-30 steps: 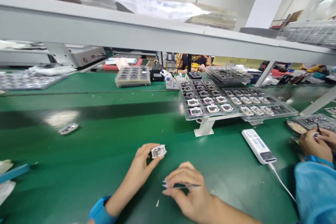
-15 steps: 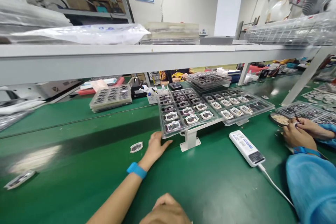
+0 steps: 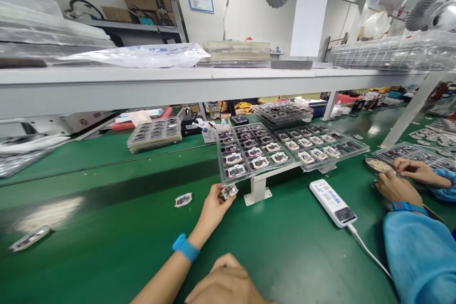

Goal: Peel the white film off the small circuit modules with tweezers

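Observation:
My left hand [image 3: 213,206], with a blue wristband, reaches forward over the green belt and pinches a small white framed part [image 3: 229,192] just below the front edge of a clear tray [image 3: 221,181] full of the same parts. Another such part [image 3: 183,199] lies on the belt left of this hand. My right hand [image 3: 224,285] rests closed at the bottom edge of the view, knuckles up; what it holds is hidden.
A second clear tray [image 3: 356,147] sits right of the first on a white stand [image 3: 258,192]. A white device with a cable [image 3: 331,203] lies beside it. A co-worker's hands [image 3: 399,183] and blue sleeve work at right. A loose part [image 3: 29,238] lies far left. A shelf [image 3: 178,83] overhangs.
My left hand set one part down on the belt, reached to the tray's front edge and now holds a new part. My right hand dropped to the bottom of the view.

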`<state>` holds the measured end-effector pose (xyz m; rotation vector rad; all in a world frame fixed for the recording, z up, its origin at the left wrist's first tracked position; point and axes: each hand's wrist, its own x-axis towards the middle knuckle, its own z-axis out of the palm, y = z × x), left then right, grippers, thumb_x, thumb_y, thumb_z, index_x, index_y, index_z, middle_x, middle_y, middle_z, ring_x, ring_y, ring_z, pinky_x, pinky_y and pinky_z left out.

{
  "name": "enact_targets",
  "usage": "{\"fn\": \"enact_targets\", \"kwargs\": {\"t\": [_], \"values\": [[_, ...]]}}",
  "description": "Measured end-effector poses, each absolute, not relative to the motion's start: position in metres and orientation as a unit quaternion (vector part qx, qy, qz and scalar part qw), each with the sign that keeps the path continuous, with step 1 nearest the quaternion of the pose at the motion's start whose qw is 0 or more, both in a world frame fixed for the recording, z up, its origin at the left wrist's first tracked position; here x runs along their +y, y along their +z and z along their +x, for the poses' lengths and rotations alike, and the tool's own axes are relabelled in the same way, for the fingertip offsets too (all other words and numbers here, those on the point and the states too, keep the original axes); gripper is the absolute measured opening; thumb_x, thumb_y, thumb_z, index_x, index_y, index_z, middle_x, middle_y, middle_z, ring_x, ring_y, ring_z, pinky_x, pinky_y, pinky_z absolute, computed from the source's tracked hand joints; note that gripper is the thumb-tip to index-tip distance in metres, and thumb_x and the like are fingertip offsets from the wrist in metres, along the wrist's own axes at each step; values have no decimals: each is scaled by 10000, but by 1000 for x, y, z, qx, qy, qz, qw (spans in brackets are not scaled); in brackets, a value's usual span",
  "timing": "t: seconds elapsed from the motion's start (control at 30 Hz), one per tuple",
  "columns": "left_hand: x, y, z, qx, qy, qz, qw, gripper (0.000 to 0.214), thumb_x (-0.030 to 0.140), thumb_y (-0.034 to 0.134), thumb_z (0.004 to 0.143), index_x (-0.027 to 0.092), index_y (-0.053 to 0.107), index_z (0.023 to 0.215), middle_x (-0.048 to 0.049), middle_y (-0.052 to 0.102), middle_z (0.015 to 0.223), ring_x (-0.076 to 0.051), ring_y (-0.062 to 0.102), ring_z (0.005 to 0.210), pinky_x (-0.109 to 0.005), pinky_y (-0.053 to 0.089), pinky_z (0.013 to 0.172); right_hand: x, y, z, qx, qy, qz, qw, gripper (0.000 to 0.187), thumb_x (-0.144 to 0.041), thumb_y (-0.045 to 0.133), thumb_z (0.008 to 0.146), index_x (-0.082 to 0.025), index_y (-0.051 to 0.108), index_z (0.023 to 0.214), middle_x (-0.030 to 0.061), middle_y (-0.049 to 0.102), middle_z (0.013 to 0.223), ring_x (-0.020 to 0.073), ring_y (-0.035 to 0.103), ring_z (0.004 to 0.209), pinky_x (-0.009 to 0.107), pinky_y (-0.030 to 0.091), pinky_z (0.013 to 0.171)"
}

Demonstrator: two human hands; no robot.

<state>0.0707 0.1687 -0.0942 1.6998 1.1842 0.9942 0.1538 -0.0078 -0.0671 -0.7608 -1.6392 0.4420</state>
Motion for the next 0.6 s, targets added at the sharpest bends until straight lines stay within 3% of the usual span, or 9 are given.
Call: {"fn": "enact_targets", "kwargs": {"t": [0.1,0.17,0.23,0.33,0.6], "values": [[127,-91,35,471,408,622,474,501,408,787,758,167,583,1147,-51,750,916,-224,712,827,-343,573,756,-2,-69,153,-702,202,-298,615,105,-373,690,915,-270,690,901,-3,794,809,171,750,705,339,549,736],[96,-87,15,471,402,590,518,603,397,810,721,164,574,1223,-76,775,946,-226,722,825,-317,566,734,0,-68,156,-674,212,-317,633,68,-286,728,890,-239,687,864,11,812,804,173,773,711,346,510,782],[66,-82,-1,470,388,557,564,618,403,774,770,163,576,1304,-102,788,1000,-225,724,844,-304,557,734,1,-66,159,-648,220,-340,645,83,-265,764,864,-236,689,843,11,817,807,174,777,745,338,492,795],[33,-78,-14,467,386,481,633,616,407,824,723,184,650,1270,-106,790,1081,-218,701,851,-268,535,694,2,-67,162,-645,229,-363,632,78,-235,778,853,-238,700,850,18,821,840,184,775,789,339,479,798],[8,-80,-15,465,385,437,667,680,321,870,606,164,687,1241,-99,807,1014,-253,696,870,-265,520,640,1,-80,159,-690,244,-363,577,52,-215,755,868,-233,715,841,29,811,826,199,764,785,364,492,801]]}}
